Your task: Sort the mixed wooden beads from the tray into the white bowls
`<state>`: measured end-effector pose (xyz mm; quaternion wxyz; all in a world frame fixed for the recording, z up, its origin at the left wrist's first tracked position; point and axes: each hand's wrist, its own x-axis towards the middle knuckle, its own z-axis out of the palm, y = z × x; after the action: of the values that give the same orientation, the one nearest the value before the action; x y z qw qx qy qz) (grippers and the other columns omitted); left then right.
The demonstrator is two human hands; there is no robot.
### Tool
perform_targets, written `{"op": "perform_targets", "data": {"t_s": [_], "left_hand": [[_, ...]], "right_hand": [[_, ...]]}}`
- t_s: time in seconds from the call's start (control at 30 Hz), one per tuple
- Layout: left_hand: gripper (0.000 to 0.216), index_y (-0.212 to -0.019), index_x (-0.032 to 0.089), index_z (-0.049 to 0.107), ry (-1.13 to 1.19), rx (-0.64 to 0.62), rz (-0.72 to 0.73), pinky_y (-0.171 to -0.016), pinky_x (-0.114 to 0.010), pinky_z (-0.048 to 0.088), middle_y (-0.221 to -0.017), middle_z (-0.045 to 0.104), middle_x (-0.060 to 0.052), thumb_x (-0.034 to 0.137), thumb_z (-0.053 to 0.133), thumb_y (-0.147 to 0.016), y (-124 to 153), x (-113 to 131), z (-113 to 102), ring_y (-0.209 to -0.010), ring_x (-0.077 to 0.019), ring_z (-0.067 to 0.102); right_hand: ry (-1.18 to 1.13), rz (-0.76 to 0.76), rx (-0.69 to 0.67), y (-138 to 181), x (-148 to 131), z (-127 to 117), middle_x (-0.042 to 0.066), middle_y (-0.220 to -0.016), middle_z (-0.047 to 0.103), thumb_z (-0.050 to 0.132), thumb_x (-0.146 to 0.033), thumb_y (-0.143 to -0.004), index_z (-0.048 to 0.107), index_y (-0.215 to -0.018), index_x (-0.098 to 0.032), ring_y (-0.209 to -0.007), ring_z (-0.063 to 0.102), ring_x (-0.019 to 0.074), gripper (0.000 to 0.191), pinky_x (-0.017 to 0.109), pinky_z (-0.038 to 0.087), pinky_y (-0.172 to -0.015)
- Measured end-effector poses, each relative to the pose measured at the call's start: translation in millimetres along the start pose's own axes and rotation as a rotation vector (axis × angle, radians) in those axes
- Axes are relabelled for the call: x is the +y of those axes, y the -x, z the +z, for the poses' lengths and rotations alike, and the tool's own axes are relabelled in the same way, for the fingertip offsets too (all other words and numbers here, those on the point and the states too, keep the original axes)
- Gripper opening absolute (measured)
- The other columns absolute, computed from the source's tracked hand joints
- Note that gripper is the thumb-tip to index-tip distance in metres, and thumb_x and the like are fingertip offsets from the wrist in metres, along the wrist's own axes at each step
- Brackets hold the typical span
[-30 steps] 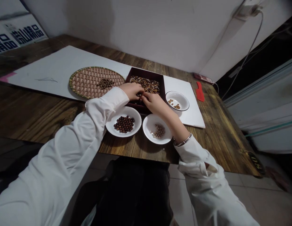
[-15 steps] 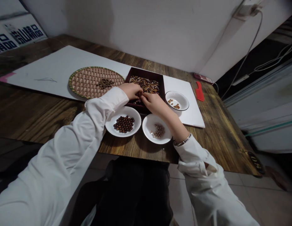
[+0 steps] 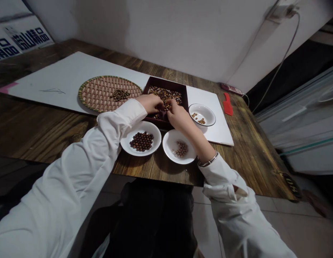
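Note:
Both my hands reach into a dark red square tray point(image 3: 185, 96) full of mixed brown and tan beads point(image 3: 169, 94). My left hand point(image 3: 150, 103) rests curled over the tray's near left part, its fingertips pinched among the beads. My right hand point(image 3: 179, 115) lies over the tray's near edge, fingers bent down into the beads. What either hand pinches is too small to make out. Below them stand a white bowl of dark brown beads point(image 3: 141, 140) and a white bowl of pale beads point(image 3: 180, 147).
A third white bowl point(image 3: 202, 114) with a few tan beads sits right of the tray. A round woven tray point(image 3: 107, 93) holding a small bead pile lies to the left, on a white sheet point(image 3: 61, 79). A red comb point(image 3: 227, 104) lies at the far right. The wooden table's edge point(image 3: 155, 177) is near me.
My right hand has shifted slightly farther into the tray and to the right. My left hand has stayed nearly where it was.

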<state>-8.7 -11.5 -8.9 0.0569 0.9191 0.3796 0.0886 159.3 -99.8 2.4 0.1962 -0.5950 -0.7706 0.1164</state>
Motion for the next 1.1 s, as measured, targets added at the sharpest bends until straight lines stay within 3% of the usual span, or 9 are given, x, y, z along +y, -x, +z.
{"op": "perform_targets", "data": {"t_s": [0.17, 0.4, 0.53, 0.67, 0.87, 1.03, 1.1], "left_hand": [[0.023, -0.098, 0.018, 0.07, 0.08, 0.105, 0.017, -0.09, -0.029, 0.049, -0.101, 0.071, -0.005, 0.02, 0.058, -0.078, 2.5, 10.0, -6.4, -0.097, -0.0204, 0.067], [0.037, -0.113, 0.017, 0.059, 0.248, 0.226, 0.062, -0.089, -0.032, 0.049, -0.096, 0.072, -0.004, 0.011, 0.058, -0.076, 4.9, 10.6, -3.6, -0.094, -0.0197, 0.068], [0.033, -0.109, 0.017, 0.059, 0.29, 0.247, 0.101, -0.089, -0.031, 0.05, -0.092, 0.071, -0.002, 0.011, 0.058, -0.077, 4.1, 11.5, -3.6, -0.092, -0.0183, 0.068], [0.031, -0.104, 0.017, 0.06, 0.352, 0.265, 0.1, -0.086, -0.031, 0.05, -0.089, 0.07, 0.0, 0.01, 0.061, -0.074, 3.5, 13.5, -3.6, -0.089, -0.0173, 0.069], [0.024, -0.096, 0.017, 0.06, 0.436, 0.306, 0.084, -0.076, -0.027, 0.051, -0.084, 0.07, 0.001, 0.012, 0.064, -0.073, 4.3, 16.2, -4.8, -0.08, -0.0149, 0.068], [0.018, -0.092, 0.017, 0.062, 0.507, 0.335, 0.114, -0.072, -0.026, 0.052, -0.085, 0.071, 0.0, 0.019, 0.067, -0.075, 6.4, 18.1, -7.2, -0.077, -0.0138, 0.068], [0.015, -0.09, 0.017, 0.064, 0.531, 0.351, 0.138, -0.074, -0.027, 0.053, -0.086, 0.072, 0.0, 0.022, 0.068, -0.077, 7.5, 19.4, -8.5, -0.078, -0.0138, 0.069]], "right_hand": [[-0.007, -0.055, -0.025, -0.5, 1.0, 1.3, 0.017, -0.108, 0.071, 0.04, -0.016, -0.09, 0.048, -0.131, -0.014, -0.103, 0.067, 0.0339, 0.042, 0.051, 0.051, -0.092], [-0.105, -0.036, -0.016, -4.8, 5.5, 4.5, 0.02, -0.118, 0.07, 0.04, -0.014, -0.086, 0.036, -0.146, -0.007, -0.11, 0.066, 0.033, 0.06, 0.052, 0.048, -0.1], [-0.341, -0.056, -0.108, -13.1, 13.2, 5.8, 0.016, -0.119, 0.07, 0.041, -0.009, -0.081, 0.04, -0.141, -0.009, -0.11, 0.067, 0.0264, 0.061, 0.045, 0.049, -0.102], [-0.682, -0.054, -0.176, -23.6, 25.3, 12.5, 0.008, -0.105, 0.073, 0.042, -0.003, -0.075, 0.04, -0.137, -0.015, -0.103, 0.069, 0.0207, 0.063, 0.041, 0.052, -0.1], [-0.909, 0.08, -0.178, -26.8, 26.9, 12.4, 0.004, -0.094, 0.071, 0.047, 0.002, -0.075, 0.05, -0.125, -0.017, -0.089, 0.07, 0.0176, 0.054, 0.035, 0.056, -0.09], [-1.012, 0.153, -0.138, -23.3, 18.7, 3.9, 0.001, -0.082, 0.069, 0.049, -0.005, -0.09, 0.06, -0.1, -0.018, -0.073, 0.068, 0.0137, 0.02, 0.028, 0.057, -0.074], [-1.065, 0.167, -0.132, -22.3, 16.9, 2.1, 0.0, -0.076, 0.068, 0.049, -0.01, -0.094, 0.061, -0.092, -0.018, -0.067, 0.067, 0.012, 0.015, 0.026, 0.056, -0.069]]}}
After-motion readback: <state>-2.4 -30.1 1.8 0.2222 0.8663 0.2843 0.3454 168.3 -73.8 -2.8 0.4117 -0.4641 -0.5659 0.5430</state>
